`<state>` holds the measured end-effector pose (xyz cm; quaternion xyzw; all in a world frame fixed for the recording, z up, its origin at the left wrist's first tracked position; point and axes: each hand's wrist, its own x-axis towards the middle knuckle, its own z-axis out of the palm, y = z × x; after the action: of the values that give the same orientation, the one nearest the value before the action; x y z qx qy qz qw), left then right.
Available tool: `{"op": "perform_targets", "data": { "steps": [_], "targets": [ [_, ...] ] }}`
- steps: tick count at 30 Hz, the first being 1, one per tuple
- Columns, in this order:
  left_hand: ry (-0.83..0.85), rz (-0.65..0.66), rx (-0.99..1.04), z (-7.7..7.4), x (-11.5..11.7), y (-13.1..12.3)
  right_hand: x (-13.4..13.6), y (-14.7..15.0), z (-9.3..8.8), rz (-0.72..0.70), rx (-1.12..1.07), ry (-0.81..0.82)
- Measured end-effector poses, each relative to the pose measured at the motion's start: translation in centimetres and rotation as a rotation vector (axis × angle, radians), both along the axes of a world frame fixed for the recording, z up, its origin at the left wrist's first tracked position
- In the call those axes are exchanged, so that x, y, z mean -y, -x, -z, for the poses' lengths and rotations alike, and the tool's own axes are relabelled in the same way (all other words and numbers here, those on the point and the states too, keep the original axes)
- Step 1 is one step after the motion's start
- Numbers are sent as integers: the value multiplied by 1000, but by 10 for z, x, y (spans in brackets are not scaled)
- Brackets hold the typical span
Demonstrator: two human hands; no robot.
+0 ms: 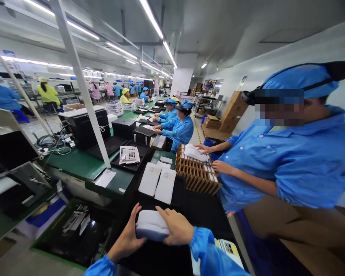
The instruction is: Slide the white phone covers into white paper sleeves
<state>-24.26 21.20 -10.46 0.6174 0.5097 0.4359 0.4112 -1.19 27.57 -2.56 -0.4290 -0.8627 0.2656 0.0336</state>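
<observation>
Low in the middle, my left hand (128, 233) is closed on the left side of a white, soft-looking bundle (151, 225). My right hand (176, 227) grips the same bundle from the right, thumb over its top edge. It appears to be made of stacked white layers; what they are, I cannot tell. Just beyond it, two white stacks (150, 179) (165, 185) lie side by side on the black mat (179, 209). By my right sleeve are several flat phone-like pieces (230, 249) with yellow parts, partly hidden by the sleeve.
To the right, a co-worker (299, 153) in blue has both hands at a divided cardboard crate (199, 174) with white packets. A calculator (129, 154) lies on the green bench (74, 166), near a slanted white post (80, 76). More people sit along the line.
</observation>
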Motion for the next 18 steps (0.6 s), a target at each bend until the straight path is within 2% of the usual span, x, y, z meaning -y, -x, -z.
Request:
{"op": "perform_targets", "data": {
  "steps": [2,5,8,10,13,18],
  "targets": [
    [33,36,25,1,3,0,5,-22,13,20,-87,55],
    [18,37,11,-2,5,-1,14,-49,29,82,-346,101],
    [25,93,21,-7,2,-3,21,-53,46,184,-575,124],
    [25,154,45,-8,-1,-4,24,-48,52,249,-643,133],
    [33,175,70,-7,-6,-5,22,-40,52,253,-639,119],
    [111,94,87,-6,-8,-4,13,-46,37,53,-464,84]
  ]
}}
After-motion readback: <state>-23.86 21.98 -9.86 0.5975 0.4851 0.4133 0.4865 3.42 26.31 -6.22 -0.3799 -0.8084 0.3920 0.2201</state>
